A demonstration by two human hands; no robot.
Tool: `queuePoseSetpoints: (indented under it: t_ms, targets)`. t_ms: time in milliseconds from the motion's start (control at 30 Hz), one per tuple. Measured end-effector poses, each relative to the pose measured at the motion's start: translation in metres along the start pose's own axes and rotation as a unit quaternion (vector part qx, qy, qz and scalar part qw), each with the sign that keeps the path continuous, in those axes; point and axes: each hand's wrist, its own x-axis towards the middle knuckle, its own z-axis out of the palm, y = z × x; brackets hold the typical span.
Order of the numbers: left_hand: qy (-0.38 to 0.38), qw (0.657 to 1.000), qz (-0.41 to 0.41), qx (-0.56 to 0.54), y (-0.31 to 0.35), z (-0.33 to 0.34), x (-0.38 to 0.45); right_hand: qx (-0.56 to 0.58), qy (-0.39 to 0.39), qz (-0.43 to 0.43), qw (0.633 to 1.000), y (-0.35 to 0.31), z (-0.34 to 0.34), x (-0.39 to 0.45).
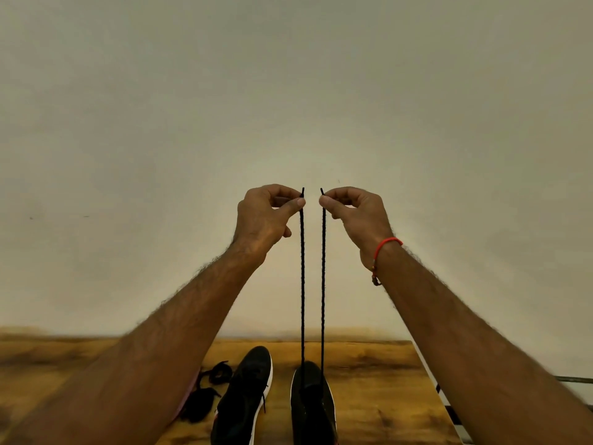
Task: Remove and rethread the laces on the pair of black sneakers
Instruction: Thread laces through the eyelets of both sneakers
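Observation:
Two black sneakers stand on the wooden table [369, 396], toes pointing away from me: the left sneaker [244, 396] and the right sneaker [313, 406]. A black lace [302, 284] runs up from the right sneaker's toe end in two taut, nearly parallel strands. My left hand [266, 216] pinches the tip of the left strand between thumb and forefinger. My right hand [356, 213] pinches the tip of the right strand the same way. Both hands are raised high above the table, close together, at equal height.
A loose black lace [208, 393] lies bunched on the table left of the left sneaker. A plain pale wall [288, 91] fills the background. The table's right edge [430, 377] runs just right of the shoes. A red thread band [385, 244] circles my right wrist.

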Motion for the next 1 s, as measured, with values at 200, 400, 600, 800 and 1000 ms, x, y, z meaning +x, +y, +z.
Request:
queuePoseSetpoints:
  t_ms: [200, 400, 600, 800, 1000]
  targets:
    - [-0.014, 1.000, 0.009, 0.016, 0.004, 0.002, 0.003, -0.004, -0.005, -0.002, 1.000, -0.005, 0.005, 0.001]
    - [-0.008, 0.999, 0.017, 0.033, 0.006, 0.003, 0.004, -0.006, -0.008, 0.001, 1.000, -0.005, 0.005, 0.001]
    - [-0.018, 0.998, 0.025, 0.053, 0.005, 0.006, 0.004, -0.007, -0.014, -0.007, 1.000, -0.003, 0.005, 0.000]
    - [-0.033, 0.975, 0.024, 0.217, -0.016, -0.003, 0.016, -0.075, -0.062, 0.034, 0.995, 0.021, -0.007, 0.010]
    - [0.002, 0.941, 0.072, 0.331, -0.071, -0.009, 0.030, -0.210, 0.093, 0.021, 0.973, 0.063, -0.032, 0.018]
